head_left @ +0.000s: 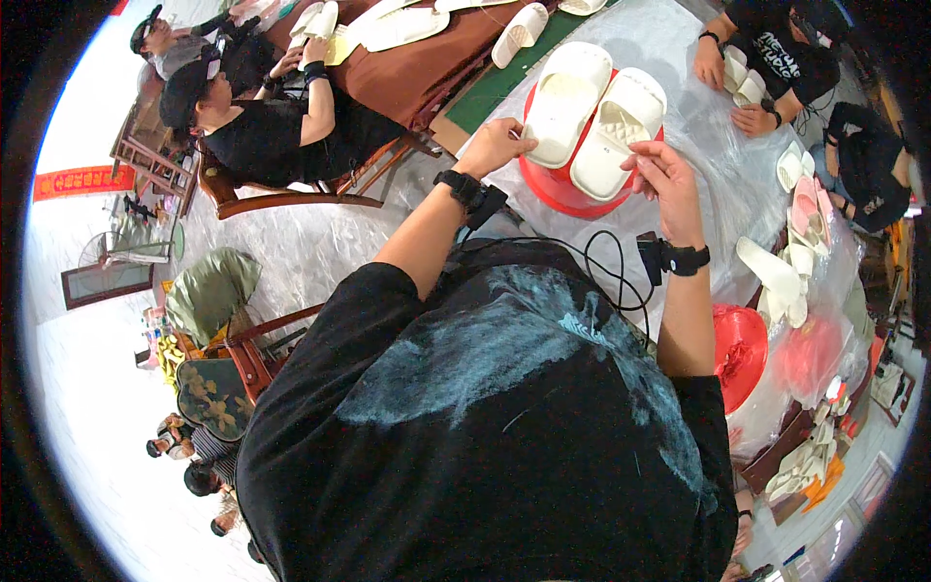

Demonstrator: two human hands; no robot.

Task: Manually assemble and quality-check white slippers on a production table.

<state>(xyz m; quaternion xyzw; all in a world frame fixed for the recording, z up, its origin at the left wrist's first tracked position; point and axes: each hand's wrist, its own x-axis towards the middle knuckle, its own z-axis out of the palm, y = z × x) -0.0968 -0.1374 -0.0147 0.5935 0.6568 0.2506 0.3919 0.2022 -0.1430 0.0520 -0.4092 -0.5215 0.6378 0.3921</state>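
Two cream-white slide sandals lie side by side on a round red stool [555,190] in front of me: a left slide [561,121] and a right slide [603,167]. My left hand [493,147] is at the outer edge of the left slide, thumb and fingertips pinched together. Whatever sits between those fingertips is too small to make out. Beside the right slide, my right hand [665,182] has bent fingers standing apart, fingertips close to its edge. Nothing shows in its grasp. Both wrists wear black bands with small black devices, and a black cable [592,254] loops between them.
Pale slides [519,35] lie on a brown-covered table [427,82] ahead. At left, a person [262,126] sits handling footwear; another person [781,58] holds slides at the far right. Plastic sheeting [718,184], a red stool [739,357] and more slides [776,276] are rightward.
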